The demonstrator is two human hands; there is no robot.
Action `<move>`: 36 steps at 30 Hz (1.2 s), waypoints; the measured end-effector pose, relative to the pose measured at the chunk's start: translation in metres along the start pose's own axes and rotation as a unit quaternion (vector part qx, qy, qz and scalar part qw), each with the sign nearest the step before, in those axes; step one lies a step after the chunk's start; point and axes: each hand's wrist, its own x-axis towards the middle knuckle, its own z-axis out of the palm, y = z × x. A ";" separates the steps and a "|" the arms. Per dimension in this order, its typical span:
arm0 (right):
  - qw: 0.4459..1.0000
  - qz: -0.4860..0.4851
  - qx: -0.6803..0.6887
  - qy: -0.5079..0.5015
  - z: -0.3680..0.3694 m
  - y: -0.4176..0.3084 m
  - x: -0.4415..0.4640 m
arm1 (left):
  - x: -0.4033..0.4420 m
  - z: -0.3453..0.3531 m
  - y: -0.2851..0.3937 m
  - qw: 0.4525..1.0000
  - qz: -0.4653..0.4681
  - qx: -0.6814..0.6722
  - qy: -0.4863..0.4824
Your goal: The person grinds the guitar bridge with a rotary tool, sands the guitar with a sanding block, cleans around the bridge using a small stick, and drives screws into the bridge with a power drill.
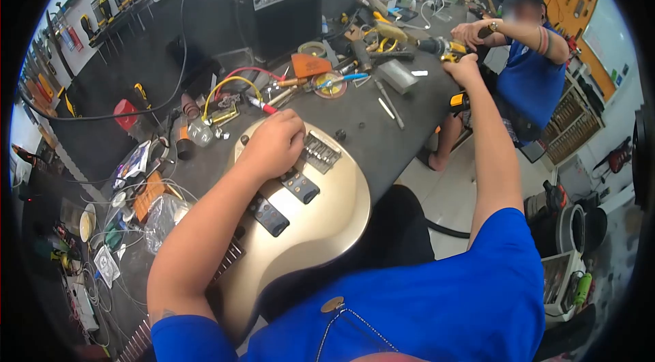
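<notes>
A cream electric guitar [334, 205] lies face up at the bench edge, partly over my lap. My left hand [278, 142] rests on its body beside the metal bridge [321, 152], fingers curled under; what they hold, if anything, is hidden. Just beyond the knuckles is a red-ended tool [265, 107]. Two black pickups [299, 186] sit in the guitar's top. Stretched out to the right, my right hand [464, 70] is closed round the grip of a yellow-and-black cordless drill [447, 49], its chuck pointing left over the bench. The battery [459, 101] shows below my hand.
A co-worker in a blue shirt [532, 85] sits at right, hands [471, 34] close behind the drill. An amplifier [283, 17] stands at the back of the bench [348, 116]. Tools, a metal block [397, 77], cables and a plastic bag [166, 215] lie around the guitar.
</notes>
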 end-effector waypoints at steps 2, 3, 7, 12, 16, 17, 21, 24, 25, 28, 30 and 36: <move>0.997 -0.021 0.062 0.033 -0.014 -0.015 -0.027 | 0.000 0.000 0.001 1.000 -0.004 0.001 0.000; 0.997 -0.042 0.056 0.037 -0.022 -0.024 -0.040 | 0.000 0.000 0.000 1.000 -0.004 -0.001 0.001; 0.996 -0.080 0.040 -0.028 -0.055 -0.070 -0.094 | 0.001 0.000 0.000 1.000 -0.004 0.000 -0.002; 0.990 -0.121 0.067 -0.025 -0.029 -0.089 -0.136 | 0.001 0.000 0.002 1.000 0.010 -0.003 0.011; 0.988 -0.131 0.058 -0.053 -0.005 -0.099 -0.151 | 0.001 -0.001 0.001 1.000 0.002 -0.010 0.005; 0.987 -0.113 0.081 -0.085 -0.008 -0.108 -0.159 | 0.001 0.000 0.001 1.000 0.008 -0.010 0.011; 0.986 -0.101 0.043 -0.125 0.001 -0.121 -0.170 | 0.001 -0.001 0.001 1.000 -0.006 -0.003 0.000; 0.982 -0.114 0.016 -0.150 0.004 -0.126 -0.178 | 0.001 -0.001 0.001 1.000 -0.018 0.002 -0.016; 0.982 -0.115 0.010 -0.149 0.010 -0.122 -0.179 | 0.001 -0.001 0.000 1.000 -0.019 0.001 -0.018; 0.979 -0.106 0.000 -0.174 0.012 -0.120 -0.183 | 0.001 -0.002 0.002 0.999 -0.023 0.002 -0.022; 0.980 -0.094 0.003 -0.177 0.011 -0.119 -0.187 | 0.001 -0.002 0.003 0.999 -0.027 0.003 -0.023; 0.972 -0.088 0.041 -0.214 0.016 -0.106 -0.181 | 0.002 -0.001 0.003 0.999 -0.030 0.002 -0.025</move>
